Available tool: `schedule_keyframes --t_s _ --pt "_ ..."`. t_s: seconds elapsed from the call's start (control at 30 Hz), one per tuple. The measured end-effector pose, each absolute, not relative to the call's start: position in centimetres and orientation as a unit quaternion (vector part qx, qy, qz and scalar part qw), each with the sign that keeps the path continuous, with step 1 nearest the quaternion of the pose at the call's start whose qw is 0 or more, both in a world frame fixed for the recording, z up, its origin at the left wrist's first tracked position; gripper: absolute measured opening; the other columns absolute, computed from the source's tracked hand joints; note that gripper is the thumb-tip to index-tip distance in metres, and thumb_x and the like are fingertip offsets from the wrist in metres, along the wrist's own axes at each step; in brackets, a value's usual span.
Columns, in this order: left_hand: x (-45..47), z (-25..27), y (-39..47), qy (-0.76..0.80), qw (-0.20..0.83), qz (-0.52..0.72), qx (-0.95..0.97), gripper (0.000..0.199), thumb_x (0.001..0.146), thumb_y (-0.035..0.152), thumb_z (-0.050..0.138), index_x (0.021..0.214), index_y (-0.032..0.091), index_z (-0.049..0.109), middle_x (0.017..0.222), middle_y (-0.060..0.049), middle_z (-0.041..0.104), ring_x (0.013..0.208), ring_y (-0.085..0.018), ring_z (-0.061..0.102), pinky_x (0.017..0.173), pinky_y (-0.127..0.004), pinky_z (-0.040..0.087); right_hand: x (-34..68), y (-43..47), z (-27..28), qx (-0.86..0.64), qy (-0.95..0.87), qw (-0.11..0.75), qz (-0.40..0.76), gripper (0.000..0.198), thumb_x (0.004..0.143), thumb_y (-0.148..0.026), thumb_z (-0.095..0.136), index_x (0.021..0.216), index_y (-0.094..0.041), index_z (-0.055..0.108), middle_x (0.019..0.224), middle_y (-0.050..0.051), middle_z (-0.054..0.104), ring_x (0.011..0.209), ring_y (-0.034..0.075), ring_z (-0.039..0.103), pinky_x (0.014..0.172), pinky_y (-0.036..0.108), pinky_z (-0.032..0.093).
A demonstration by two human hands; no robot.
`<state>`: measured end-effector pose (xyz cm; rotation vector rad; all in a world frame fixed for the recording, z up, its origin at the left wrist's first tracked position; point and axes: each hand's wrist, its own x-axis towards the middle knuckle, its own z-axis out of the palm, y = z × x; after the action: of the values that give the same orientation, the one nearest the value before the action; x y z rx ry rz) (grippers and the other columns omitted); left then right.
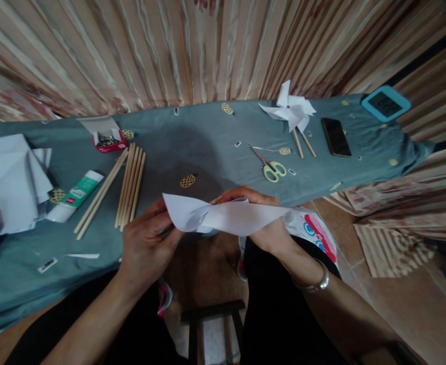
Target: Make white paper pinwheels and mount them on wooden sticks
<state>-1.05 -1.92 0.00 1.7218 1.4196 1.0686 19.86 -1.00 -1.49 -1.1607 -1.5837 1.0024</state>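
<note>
Above the table's near edge I hold a white paper pinwheel [230, 217] with curled blades, seen edge-on. My left hand [148, 246] is closed, pinching the left blade between thumb and fingers. My right hand [268, 230] is closed around the pinwheel from behind and below; the paper hides part of its fingers. A short length of wooden stick [215, 199] shows between the paper and my right fingers; the rest of it is hidden. Past my left hand lie several loose wooden sticks [131, 185]. Beyond my right hand are scissors [269, 165] with light green handles.
Finished white pinwheels [293, 114] on sticks lie at the back right, beside a phone [336, 137] and a blue-framed digital timer [385, 104]. On the left are paper sheets [9, 177], a green-and-white glue tube [76, 195] and an open red box [110, 143] of small metal pieces.
</note>
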Motion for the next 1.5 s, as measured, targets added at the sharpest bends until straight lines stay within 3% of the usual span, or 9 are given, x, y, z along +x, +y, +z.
schedule_keyframes --t_s 0.33,0.5,0.77,0.9,1.07,1.27,1.5 --pt "-1.4 -1.1 -2.0 0.537 0.361 0.416 0.638 0.004 0.079 0.034 0.071 0.078 0.033 0.075 0.086 0.0 0.072 0.089 -0.023 0.069 0.083 -0.034 0.054 19.8 -1.0 -1.2 -0.458 -0.657 0.448 0.398 0.013 0.079 -0.022 0.07 0.091 -0.023 0.07 0.093 0.004 0.077 0.087 0.021 0.071 0.078 0.037 0.055" --pt "-1.2 -1.4 -1.9 0.544 0.401 0.416 0.608 0.005 0.078 0.035 0.072 0.077 0.031 0.075 0.086 -0.001 0.072 0.085 -0.022 0.068 0.082 -0.035 0.056 19.8 -0.9 -1.2 -0.453 -0.65 0.45 0.412 0.013 0.079 -0.017 0.069 0.091 -0.022 0.07 0.094 0.004 0.076 0.089 0.021 0.07 0.08 0.038 0.054" --pt "-1.1 -1.6 -1.8 0.525 0.381 0.445 0.618 0.007 0.077 0.034 0.073 0.078 0.029 0.077 0.084 -0.002 0.074 0.08 -0.022 0.069 0.077 -0.034 0.056 19.8 -1.0 -1.3 -0.456 -0.613 0.445 0.468 0.015 0.078 -0.019 0.067 0.092 -0.023 0.07 0.098 0.005 0.076 0.094 0.022 0.07 0.084 0.039 0.053" --pt "-1.3 -2.3 -1.7 0.523 0.362 0.433 0.639 0.008 0.077 0.028 0.07 0.08 0.027 0.077 0.088 -0.002 0.074 0.083 -0.022 0.068 0.075 -0.032 0.054 19.8 -0.6 -1.1 -0.49 -0.588 0.432 0.476 0.013 0.074 -0.022 0.07 0.087 -0.021 0.071 0.094 0.006 0.076 0.089 0.022 0.07 0.078 0.035 0.054" --pt "-0.7 -3.3 -1.9 0.521 0.424 0.426 0.605 0.014 0.075 0.028 0.068 0.083 0.023 0.078 0.087 -0.004 0.072 0.08 -0.021 0.065 0.07 -0.031 0.051 20.2 0.4 -1.2 -0.477 -0.569 0.423 0.519 0.009 0.07 -0.019 0.068 0.079 -0.018 0.069 0.086 0.005 0.075 0.079 0.018 0.069 0.071 0.029 0.053" --pt "0.0 -3.5 -2.5 0.503 0.499 0.448 0.545 0.015 0.072 0.025 0.07 0.084 0.021 0.078 0.085 -0.004 0.071 0.079 -0.019 0.062 0.069 -0.028 0.047 21.4 1.7 -0.4 -0.465 -0.619 0.357 0.523 0.019 0.066 -0.032 0.077 0.071 -0.017 0.067 0.074 0.003 0.071 0.069 0.015 0.063 0.067 0.027 0.049" --pt "0.8 -3.8 -4.6 0.511 0.591 0.437 0.446 0.01 0.069 0.026 0.073 0.067 0.016 0.072 0.063 0.0 0.059 0.061 -0.012 0.051 0.059 -0.024 0.04 22.0 2.8 -0.4 -0.479 -0.631 0.234 0.563 0.024 0.067 -0.035 0.076 0.078 -0.015 0.07 0.073 0.001 0.066 0.068 0.013 0.057 0.064 0.026 0.045"
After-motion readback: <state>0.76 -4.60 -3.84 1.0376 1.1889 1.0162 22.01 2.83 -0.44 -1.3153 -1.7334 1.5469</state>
